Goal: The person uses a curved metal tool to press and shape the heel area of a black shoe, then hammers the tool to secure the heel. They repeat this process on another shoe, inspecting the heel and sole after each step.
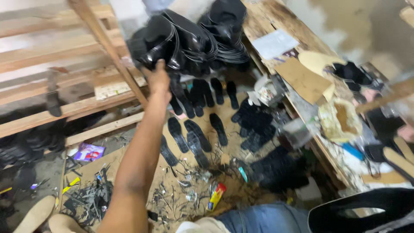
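- One hand (157, 80) in view, arm stretched up and forward from the lower left; which arm it is cannot be told for sure, it reads as the left. Fingers pressed into a bundle of black sandal uppers (181, 41); whether they are closed around a piece or only touching cannot be told.
- Other hand not in view.
- The bundle hangs at upper centre, glossy black straps stacked thick, a second bundle (224, 26) just beside it to the right.
- Below the hand, black shoe soles (196, 138) lie flat on a sheet of brown cardboard (172, 203) on the floor, in loose pairs; more soles (207, 92) stand in a row behind them, under the bundles.
- A heap of dark soles (256, 125) sits to the right of the flat ones, touching the counter's edge.
- Floor is dirty, strewn with black offcuts (88, 200), scraps, a small red-and-yellow tube (217, 195) and a purple packet (89, 152).
- Left: rough wooden slats (51, 56) with a slanting wooden bar (108, 47) crossing in front of the bundle, close by the wrist.
- Right: a worn wooden counter (276, 17), carrying paper, cardboard, tan insoles (317, 60) and a glue-caked pot (340, 120).
- Bottom edge: a knee in blue jeans (263, 218).
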